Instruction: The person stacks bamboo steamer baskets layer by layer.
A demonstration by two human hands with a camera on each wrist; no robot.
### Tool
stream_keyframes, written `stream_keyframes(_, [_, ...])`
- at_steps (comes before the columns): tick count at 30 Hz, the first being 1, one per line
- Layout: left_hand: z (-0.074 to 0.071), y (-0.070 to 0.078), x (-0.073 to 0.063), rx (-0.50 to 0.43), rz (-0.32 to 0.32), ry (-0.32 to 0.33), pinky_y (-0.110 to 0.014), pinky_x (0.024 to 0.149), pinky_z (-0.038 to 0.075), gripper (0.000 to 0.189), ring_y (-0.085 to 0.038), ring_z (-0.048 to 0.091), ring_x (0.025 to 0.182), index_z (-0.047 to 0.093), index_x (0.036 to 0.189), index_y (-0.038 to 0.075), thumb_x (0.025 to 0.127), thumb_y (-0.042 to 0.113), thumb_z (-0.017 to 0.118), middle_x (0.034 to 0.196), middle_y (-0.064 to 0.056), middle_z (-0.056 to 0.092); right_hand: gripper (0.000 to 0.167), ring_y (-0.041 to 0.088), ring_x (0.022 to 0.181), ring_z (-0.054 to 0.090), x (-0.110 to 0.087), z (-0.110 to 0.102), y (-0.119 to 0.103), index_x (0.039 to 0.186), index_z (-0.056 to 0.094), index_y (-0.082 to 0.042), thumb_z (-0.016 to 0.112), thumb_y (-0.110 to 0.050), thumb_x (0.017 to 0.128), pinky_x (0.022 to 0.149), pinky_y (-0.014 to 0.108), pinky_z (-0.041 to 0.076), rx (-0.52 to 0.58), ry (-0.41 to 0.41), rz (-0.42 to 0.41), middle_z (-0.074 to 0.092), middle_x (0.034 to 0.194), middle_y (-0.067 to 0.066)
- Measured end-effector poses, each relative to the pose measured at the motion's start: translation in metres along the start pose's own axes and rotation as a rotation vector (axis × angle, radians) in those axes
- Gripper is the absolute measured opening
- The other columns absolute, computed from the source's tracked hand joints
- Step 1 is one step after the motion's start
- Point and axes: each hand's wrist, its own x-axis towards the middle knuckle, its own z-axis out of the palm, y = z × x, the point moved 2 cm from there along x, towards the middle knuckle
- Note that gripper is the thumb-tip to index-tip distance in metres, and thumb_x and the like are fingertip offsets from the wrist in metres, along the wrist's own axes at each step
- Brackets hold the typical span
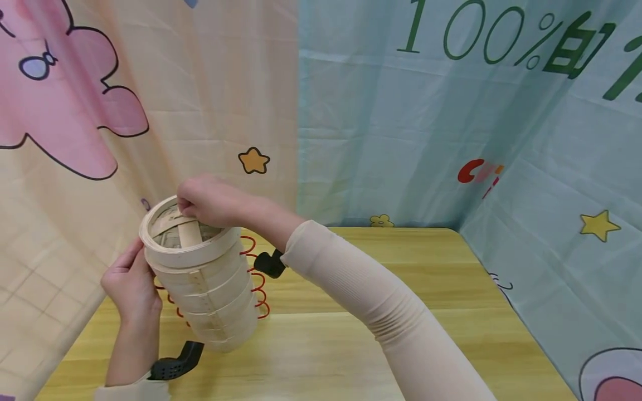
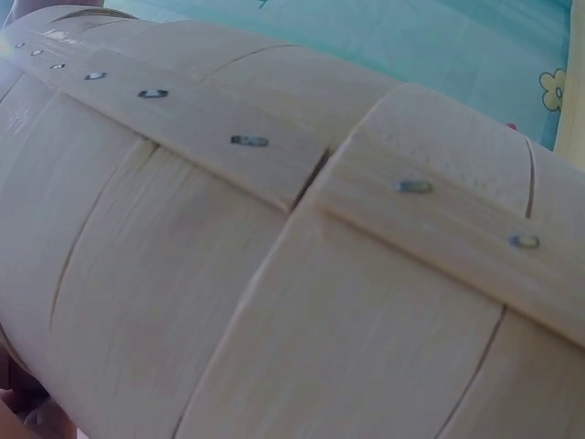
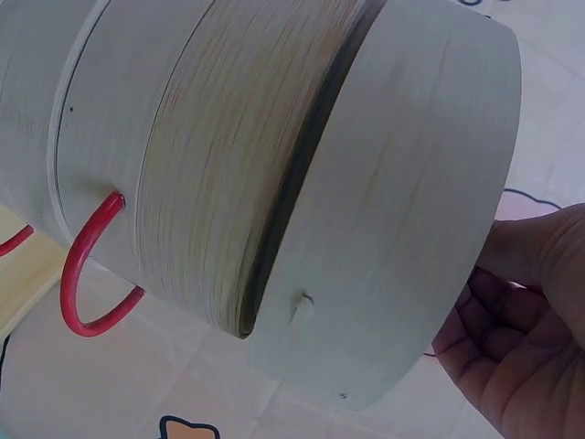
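A tall stack of bamboo steamer baskets (image 1: pixel 215 306) stands on the left part of the table, leaning slightly. Red loop handles (image 3: pixel 73 283) stick out from its sides. On top sits a round lid (image 1: pixel 190 257) with a woven centre and a flat strap. My right hand (image 1: pixel 213 199) pinches that strap from above. In the right wrist view a dark line runs between lid and top basket. My left hand (image 1: pixel 132 287) holds the stack's left side near the top, its fingertips partly hidden. Staples and overlapping strips (image 2: pixel 228 265) fill the left wrist view.
The wooden table (image 1: pixel 381 345) extends to the right of the stack. Printed curtains (image 1: pixel 351 139) hang behind and along both sides. Black wrist devices (image 1: pixel 178 362) show at both wrists, the right one close to the red loops.
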Motion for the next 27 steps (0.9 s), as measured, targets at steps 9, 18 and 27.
stream_keyframes(9, [-0.0016, -0.0007, -0.0002, 0.043, 0.009, -0.003, -0.020, 0.050, 0.051, 0.030, -0.013, 0.061, 0.057, 0.071, 0.097, -0.003, 0.069, 0.002, 0.079, 0.080, -0.009, 0.068, 0.016, 0.010, 0.074, 0.043, 0.0052, 0.0026, -0.0030, 0.080, 0.060, -0.010, 0.051, -0.011, 0.094, 0.062, 0.016, 0.034, -0.048, 0.011, -0.059, 0.051, 0.077, -0.002])
stream_keyframes(18, [-0.0023, -0.0008, -0.0024, 0.057, 0.023, -0.004, -0.019, 0.050, 0.051, 0.025, -0.013, 0.059, 0.056, 0.071, 0.095, -0.003, 0.072, 0.002, 0.077, 0.077, -0.009, 0.067, 0.015, 0.009, 0.073, 0.044, 0.0051, 0.0066, -0.0054, 0.082, 0.062, -0.010, 0.052, -0.011, 0.094, 0.062, 0.016, 0.035, -0.033, 0.007, -0.061, 0.053, 0.077, -0.002])
stream_keyframes(27, [-0.0024, -0.0003, -0.0033, 0.068, 0.024, -0.008, -0.019, 0.051, 0.051, 0.027, -0.012, 0.059, 0.058, 0.071, 0.097, -0.002, 0.072, 0.004, 0.078, 0.079, -0.008, 0.068, 0.016, 0.009, 0.074, 0.046, 0.0060, 0.0094, -0.0049, 0.082, 0.063, -0.011, 0.052, -0.012, 0.094, 0.062, 0.016, 0.037, -0.012, 0.022, -0.028, 0.055, 0.078, -0.002])
